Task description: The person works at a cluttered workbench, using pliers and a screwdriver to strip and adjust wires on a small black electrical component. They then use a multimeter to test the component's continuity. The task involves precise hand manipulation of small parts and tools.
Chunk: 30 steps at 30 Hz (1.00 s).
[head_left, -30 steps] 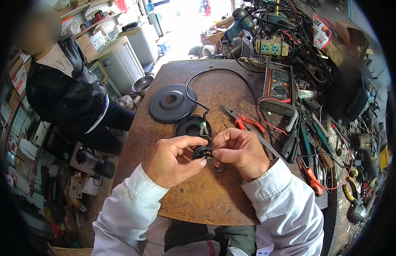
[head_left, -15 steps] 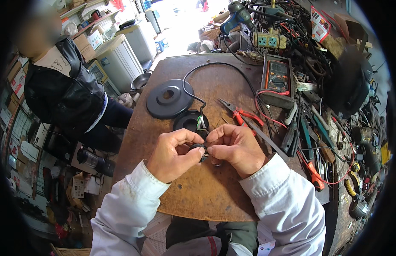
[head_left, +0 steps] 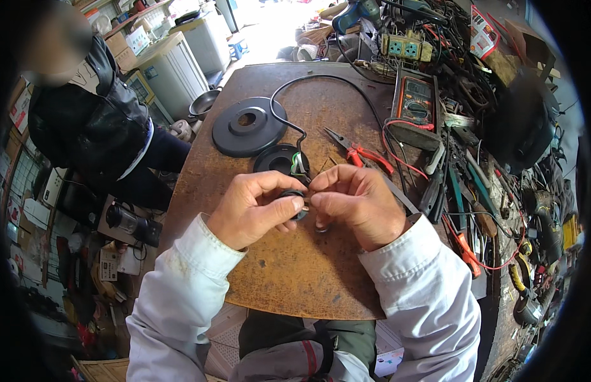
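Over the wooden table, my left hand (head_left: 254, 210) pinches a small black round part (head_left: 290, 193) between thumb and fingers. Close against it, my right hand (head_left: 362, 207) has thumb and forefinger pressed together; whatever lies between those fingertips is too small or hidden to name. Just beyond my hands sits a black round housing (head_left: 267, 159), with green and white wires (head_left: 297, 164) at its right side. A larger black disc (head_left: 232, 139) with a central hole lies behind it to the left. A thick black cable (head_left: 346, 83) loops from the wires toward the right.
Red-handled long-nose pliers (head_left: 365, 158) lie beyond my right hand. A multimeter (head_left: 415, 102) in a box stands at the far right, with red and black leads. Many hand tools (head_left: 464, 184) crowd the right side. A person in a black jacket (head_left: 95, 121) stands at the left.
The view has shifted slightly, and the table things sit higher in the picture. My hands remain together at the black round part, which now shows more between them.
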Motion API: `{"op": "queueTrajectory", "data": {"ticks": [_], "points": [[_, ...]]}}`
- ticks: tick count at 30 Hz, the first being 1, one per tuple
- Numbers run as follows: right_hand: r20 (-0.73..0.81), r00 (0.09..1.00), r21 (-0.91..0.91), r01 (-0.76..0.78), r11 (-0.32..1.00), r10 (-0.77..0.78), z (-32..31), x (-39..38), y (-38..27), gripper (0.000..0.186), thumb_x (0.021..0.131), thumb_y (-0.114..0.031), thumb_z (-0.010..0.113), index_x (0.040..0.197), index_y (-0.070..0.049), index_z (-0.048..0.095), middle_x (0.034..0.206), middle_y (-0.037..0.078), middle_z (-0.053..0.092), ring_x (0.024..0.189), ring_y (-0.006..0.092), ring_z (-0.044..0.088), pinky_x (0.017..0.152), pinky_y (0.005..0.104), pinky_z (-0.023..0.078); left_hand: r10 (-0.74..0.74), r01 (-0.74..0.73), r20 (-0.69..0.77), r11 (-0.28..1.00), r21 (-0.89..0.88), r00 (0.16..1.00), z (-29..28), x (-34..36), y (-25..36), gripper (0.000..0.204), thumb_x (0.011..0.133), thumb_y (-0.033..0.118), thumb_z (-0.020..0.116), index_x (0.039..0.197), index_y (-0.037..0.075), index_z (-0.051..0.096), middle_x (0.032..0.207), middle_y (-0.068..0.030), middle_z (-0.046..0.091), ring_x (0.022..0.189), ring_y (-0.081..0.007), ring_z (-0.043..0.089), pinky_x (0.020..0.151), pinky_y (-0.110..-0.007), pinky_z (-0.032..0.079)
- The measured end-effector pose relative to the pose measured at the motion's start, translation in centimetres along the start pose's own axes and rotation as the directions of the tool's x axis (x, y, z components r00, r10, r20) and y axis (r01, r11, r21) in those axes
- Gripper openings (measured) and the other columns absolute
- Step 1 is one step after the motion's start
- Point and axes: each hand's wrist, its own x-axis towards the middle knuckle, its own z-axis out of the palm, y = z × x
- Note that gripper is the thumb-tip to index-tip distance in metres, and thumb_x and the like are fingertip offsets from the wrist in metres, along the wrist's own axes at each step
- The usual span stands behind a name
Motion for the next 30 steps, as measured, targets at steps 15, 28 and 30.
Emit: {"op": "queueTrajectory", "data": {"ticks": [15, 28, 30], "points": [[-0.07, 0.895, -0.851, 0.177, 0.495, -0.44, -3.9, -1.3, -3.0, 0.01, 0.081, -0.002, 0.074, 0.089, 0.002, 0.072, 0.077, 0.013, 0.071, 0.07, 0.0214, 0.07, 0.065, 0.0315, 0.054, 0.078, -0.085, -0.057, 0.987, -0.137, 0.995, -2.3, 0.0, 0.4, 0.043, 0.085, 0.003, 0.079, 0.124, -0.005, 0.063, 0.104, -0.0065, 0.069, 0.082, -0.0095, 0.066, 0.072, -0.025, 0.057], [-0.013, 0.948, -1.0, -0.02, -0.018, -0.319, -3.8, -2.0, -2.4, 0.018, 0.081, -0.021, 0.075, 0.084, -0.004, 0.071, 0.083, 0.016, 0.069, 0.081, 0.0384, 0.068, 0.071, 0.0482, 0.055, 0.078, -0.084, -0.048, 0.987, -0.139, 0.996, -1.9, -0.5, 1.1, 0.044, 0.086, 0.005, 0.079, 0.125, -0.005, 0.062, 0.105, -0.0049, 0.069, 0.087, -0.0087, 0.066, 0.076, -0.025, 0.056], [-0.037, 0.96, -0.993, -0.067, -0.099, -0.277, -3.3, -2.1, -2.1, 0.02, 0.081, -0.023, 0.075, 0.084, -0.004, 0.069, 0.085, 0.016, 0.068, 0.082, 0.0385, 0.068, 0.072, 0.0489, 0.055, 0.078, -0.081, -0.029, 0.989, -0.121, 0.997, -1.8, -0.4, 0.7, 0.044, 0.086, 0.005, 0.079, 0.125, -0.005, 0.062, 0.106, -0.0049, 0.069, 0.088, -0.0088, 0.066, 0.077, -0.025, 0.056]]}}
